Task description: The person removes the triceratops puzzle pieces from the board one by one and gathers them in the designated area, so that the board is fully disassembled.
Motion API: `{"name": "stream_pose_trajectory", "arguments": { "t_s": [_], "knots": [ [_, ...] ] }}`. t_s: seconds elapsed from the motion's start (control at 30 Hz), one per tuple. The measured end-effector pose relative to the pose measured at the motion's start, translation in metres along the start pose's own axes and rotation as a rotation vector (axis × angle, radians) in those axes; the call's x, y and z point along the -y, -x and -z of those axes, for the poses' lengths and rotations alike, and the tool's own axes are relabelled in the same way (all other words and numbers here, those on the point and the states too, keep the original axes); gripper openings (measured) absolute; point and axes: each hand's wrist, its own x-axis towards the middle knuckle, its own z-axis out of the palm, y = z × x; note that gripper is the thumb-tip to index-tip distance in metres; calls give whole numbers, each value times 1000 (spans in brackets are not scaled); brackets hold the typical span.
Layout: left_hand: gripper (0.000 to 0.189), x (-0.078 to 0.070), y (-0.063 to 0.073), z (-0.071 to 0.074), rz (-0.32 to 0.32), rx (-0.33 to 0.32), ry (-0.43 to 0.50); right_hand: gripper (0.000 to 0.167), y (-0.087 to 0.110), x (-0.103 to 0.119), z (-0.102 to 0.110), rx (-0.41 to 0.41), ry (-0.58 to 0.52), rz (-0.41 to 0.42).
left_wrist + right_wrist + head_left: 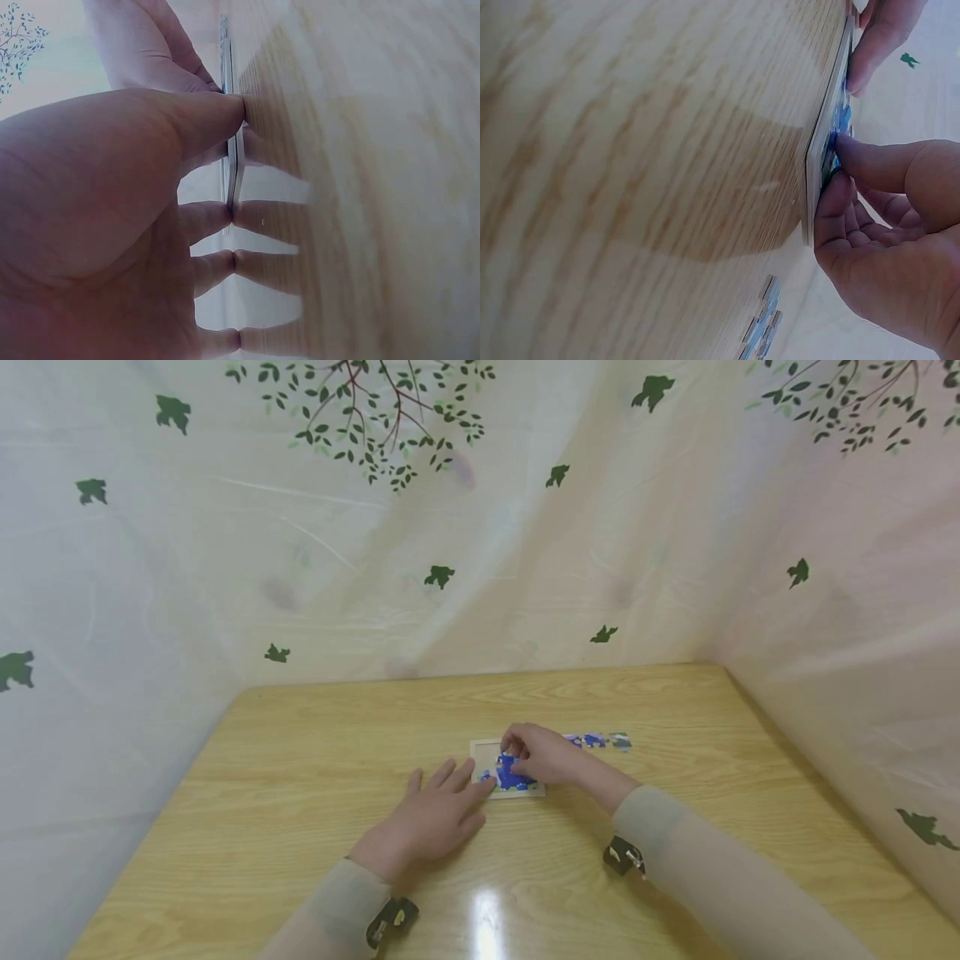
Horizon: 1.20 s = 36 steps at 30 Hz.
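A small jigsaw puzzle in a pale frame (480, 744) lies on the table, with blue pieces filling part of it. My left hand (435, 817) is spread flat at its left side; one finger reaches over the frame's lower left corner and other fingertips rest on the tabletop. Over the upper right of the frame, my right hand (543, 753) has curled fingers, thumb and index pinching a blue puzzle piece (506, 770) at the puzzle's surface. In the right wrist view, thumb and index nearly meet low over the puzzle, and the fingers partly hide the piece.
Several loose puzzle pieces (595, 740) lie in a row right of the frame, partly behind the right hand. The wooden table (337, 727) meets a pale curtain (510, 527) with printed leaves at its back and sides.
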Motion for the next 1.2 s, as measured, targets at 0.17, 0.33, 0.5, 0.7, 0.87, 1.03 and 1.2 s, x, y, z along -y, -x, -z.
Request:
{"name": "stream_pose_trajectory", "arguments": {
  "t_s": [0.17, 0.33, 0.5, 0.7, 0.87, 1.03, 1.2],
  "knots": [
    [55, 0, 0, -1, 0, -4, -10, 25, 0, 0, 0, 4, -9, 7],
    [55, 0, 0, -1, 0, -7, -8, 25, 1, 0, 1, 8, -16, 3],
    [55, 1, 0, -1, -3, -11, -12, 26, 1, 1, 1, 12, -26, -10],
    [55, 1, 0, -1, -8, -12, -10, 26, 0, -1, 2, 10, -45, -34],
    [55, 1, 1, -1, -4, -10, -10, 24, 1, -3, 1, 6, -61, -19],
    [55, 1, 0, -1, -3, -12, -8, 22, 1, -5, 0, 0, -60, 8],
    [55, 2, -1, -2, -3, -13, -12, 19, 2, -5, 0, -19, -58, 43]
  ]
}}
